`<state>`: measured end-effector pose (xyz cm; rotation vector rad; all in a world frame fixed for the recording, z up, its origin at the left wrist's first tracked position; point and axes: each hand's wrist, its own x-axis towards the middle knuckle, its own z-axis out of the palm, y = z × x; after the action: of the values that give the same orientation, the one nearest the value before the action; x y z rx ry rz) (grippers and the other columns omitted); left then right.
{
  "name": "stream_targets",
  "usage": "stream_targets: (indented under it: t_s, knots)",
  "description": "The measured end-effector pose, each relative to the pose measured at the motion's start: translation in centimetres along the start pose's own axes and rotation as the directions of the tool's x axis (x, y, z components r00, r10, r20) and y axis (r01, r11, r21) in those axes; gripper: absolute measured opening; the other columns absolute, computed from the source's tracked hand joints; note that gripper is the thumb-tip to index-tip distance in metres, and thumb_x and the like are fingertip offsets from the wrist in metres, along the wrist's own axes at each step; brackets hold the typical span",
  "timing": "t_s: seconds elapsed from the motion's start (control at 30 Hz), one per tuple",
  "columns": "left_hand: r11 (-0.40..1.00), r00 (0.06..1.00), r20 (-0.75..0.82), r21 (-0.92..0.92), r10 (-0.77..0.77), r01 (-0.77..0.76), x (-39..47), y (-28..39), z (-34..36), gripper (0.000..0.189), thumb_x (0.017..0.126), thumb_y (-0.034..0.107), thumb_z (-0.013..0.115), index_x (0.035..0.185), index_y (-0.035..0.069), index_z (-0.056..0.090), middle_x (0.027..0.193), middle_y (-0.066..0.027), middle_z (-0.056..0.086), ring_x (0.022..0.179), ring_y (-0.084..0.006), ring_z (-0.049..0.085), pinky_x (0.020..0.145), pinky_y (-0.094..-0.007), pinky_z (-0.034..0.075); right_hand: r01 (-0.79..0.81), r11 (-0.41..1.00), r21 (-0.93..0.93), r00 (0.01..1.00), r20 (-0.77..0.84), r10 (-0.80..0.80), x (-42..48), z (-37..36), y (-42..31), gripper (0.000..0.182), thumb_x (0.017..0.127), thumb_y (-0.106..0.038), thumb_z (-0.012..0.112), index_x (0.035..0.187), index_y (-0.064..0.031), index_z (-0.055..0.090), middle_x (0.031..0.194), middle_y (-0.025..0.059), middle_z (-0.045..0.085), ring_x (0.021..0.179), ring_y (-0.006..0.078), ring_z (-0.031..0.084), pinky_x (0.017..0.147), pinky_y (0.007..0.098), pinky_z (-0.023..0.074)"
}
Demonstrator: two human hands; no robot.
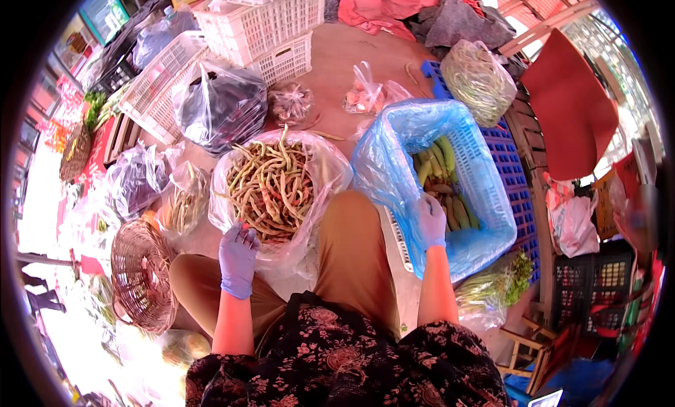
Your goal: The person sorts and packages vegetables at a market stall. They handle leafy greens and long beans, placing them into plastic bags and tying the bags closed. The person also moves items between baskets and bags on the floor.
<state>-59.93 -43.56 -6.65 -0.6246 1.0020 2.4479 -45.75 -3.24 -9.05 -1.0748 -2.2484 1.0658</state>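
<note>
A clear plastic bag (329,167) stands rolled down before my knees, full of long bean pods (271,188), some green and some reddish. At its near left edge is my left hand (239,254) in a thin lavender glove, fingers bent; whether it holds a pod cannot be told. On the right is a crate lined with blue plastic film (474,169), with green, elongated vegetables (440,159) and browner ones inside. My right hand (432,221), gloved the same way, is at the crate's left inner side with curled fingertips near the vegetables; its grip is hidden.
White plastic crates (258,32) are stacked at the back left, near a dark-filled bag (221,106). A wicker basket (142,275) lies at the left. A bag of greens (477,82) sits on a blue plastic pallet (511,169) at the right; bagged leafy greens (495,285) lie near my right forearm.
</note>
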Motion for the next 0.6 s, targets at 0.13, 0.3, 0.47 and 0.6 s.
stream_targets:
  t_s: [0.13, 0.3, 0.47, 0.6]
  knots:
    - [1.0, 0.998, -0.052, 0.012, -0.027, 0.028, 1.8, -0.1, 0.9, 0.023, 0.084, 0.018, 0.053, 0.104, 0.007, 0.051, 0.091, -0.0019, 0.052, 0.082, -0.0156, 0.05, 0.073, -0.0289, 0.04, 0.005, 1.0, 0.016, 0.999, 0.036, -0.005, 2.5, 1.9, -0.2, 0.034, 0.083, -0.024, 0.055, 0.108, -0.002, 0.058, 0.103, 0.0172, 0.061, 0.096, 0.0312, 0.058, 0.084, 0.0366, 0.0443]
    - [0.997, 0.992, -0.114, 0.056, -0.051, 0.058, 4.3, 0.3, 0.6, 0.02, 0.086, 0.021, 0.053, 0.102, 0.008, 0.053, 0.085, 0.0, 0.05, 0.078, -0.0137, 0.049, 0.071, -0.0277, 0.04, 0.331, 0.931, -0.15, 0.935, 0.183, -0.303, 7.4, 8.9, -2.6, 0.029, 0.08, -0.021, 0.056, 0.103, -0.0034, 0.059, 0.1, 0.0185, 0.059, 0.096, 0.0338, 0.056, 0.083, 0.0381, 0.0447]
    - [0.974, 0.963, -0.229, 0.14, -0.141, 0.176, 8.4, -1.0, -0.8, 0.02, 0.088, 0.023, 0.051, 0.102, 0.008, 0.053, 0.082, 0.0008, 0.05, 0.074, -0.0123, 0.049, 0.068, -0.0259, 0.04, 0.508, 0.829, -0.233, 0.794, 0.499, -0.346, 15.8, 20.8, -1.1, 0.034, 0.079, -0.023, 0.056, 0.105, -0.0028, 0.06, 0.112, 0.0205, 0.055, 0.107, 0.0355, 0.05, 0.094, 0.0397, 0.0382]
    - [0.951, 0.968, -0.221, 0.256, -0.116, 0.173, 9.2, -2.5, -6.0, 0.033, 0.089, 0.031, 0.047, 0.113, 0.008, 0.049, 0.094, -0.0023, 0.051, 0.082, -0.0172, 0.05, 0.074, -0.03, 0.041, 0.598, 0.345, -0.724, 0.784, 0.617, -0.063, 23.0, 31.7, 0.0, 0.041, 0.081, -0.025, 0.05, 0.117, -0.0062, 0.056, 0.135, 0.0205, 0.035, 0.127, 0.0384, 0.027, 0.105, 0.0471, 0.0189]
